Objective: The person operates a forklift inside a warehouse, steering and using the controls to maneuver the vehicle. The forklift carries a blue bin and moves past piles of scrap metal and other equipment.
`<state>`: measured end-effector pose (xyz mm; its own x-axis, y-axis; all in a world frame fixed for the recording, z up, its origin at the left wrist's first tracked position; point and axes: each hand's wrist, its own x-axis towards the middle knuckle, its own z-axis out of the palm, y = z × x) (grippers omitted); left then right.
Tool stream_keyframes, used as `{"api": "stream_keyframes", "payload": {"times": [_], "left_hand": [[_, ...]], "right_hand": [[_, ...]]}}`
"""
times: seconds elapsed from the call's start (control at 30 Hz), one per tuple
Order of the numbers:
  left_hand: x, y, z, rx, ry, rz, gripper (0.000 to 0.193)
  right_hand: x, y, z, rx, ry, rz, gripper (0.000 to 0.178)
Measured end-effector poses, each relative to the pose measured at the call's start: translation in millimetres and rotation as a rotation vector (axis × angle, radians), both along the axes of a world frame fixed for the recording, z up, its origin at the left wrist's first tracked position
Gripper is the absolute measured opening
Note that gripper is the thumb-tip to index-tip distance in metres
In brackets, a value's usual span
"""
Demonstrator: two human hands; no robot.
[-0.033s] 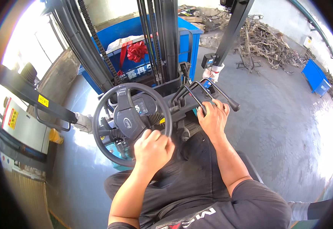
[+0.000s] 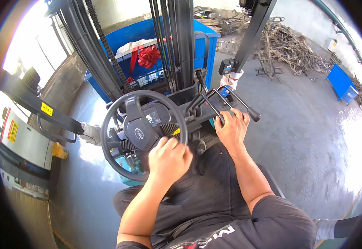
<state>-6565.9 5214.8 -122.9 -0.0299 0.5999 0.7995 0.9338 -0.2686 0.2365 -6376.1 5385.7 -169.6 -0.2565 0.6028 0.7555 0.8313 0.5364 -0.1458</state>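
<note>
Fingers (image 2: 173, 146) of the left hand (image 2: 169, 159) curl shut around the lower right rim of the black steering wheel (image 2: 144, 135), forearm rising from below. Further ahead, the right hand (image 2: 232, 128) closes over a black control lever (image 2: 208, 108), before the mast (image 2: 176, 41) and blue bin (image 2: 147, 62).

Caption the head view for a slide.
Seated forklift operator: left hand gripping the steering wheel, right hand on the control levers, blue bin ahead of the mast.
</note>
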Motion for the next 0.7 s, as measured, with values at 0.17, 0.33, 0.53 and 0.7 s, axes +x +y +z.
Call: {"api": "stream_keyframes", "payload": {"times": [0.17,0.33,0.53,0.7], "left_hand": [[-77.9,67.7,10.0,-0.175,0.079,-0.003,0.025],[-221.9,133.9,26.9,-0.331,0.014,0.207,0.031],[-357.7,112.4,7.2,-0.187,-0.035,0.26,0.024],[-396.5,96.5,-0.9,-0.115,-0.063,0.339,0.022]], "right_hand": [[-55.5,-23.2,-19.5,0.058,-0.016,-0.046,0.02],[-122.2,-20.8,-36.3,0.043,-0.033,-0.101,0.022],[-183.0,-21.5,-49.2,0.089,-0.01,-0.115,0.021],[-212.9,-24.4,-50.6,0.071,-0.017,-0.147,0.022]]}}
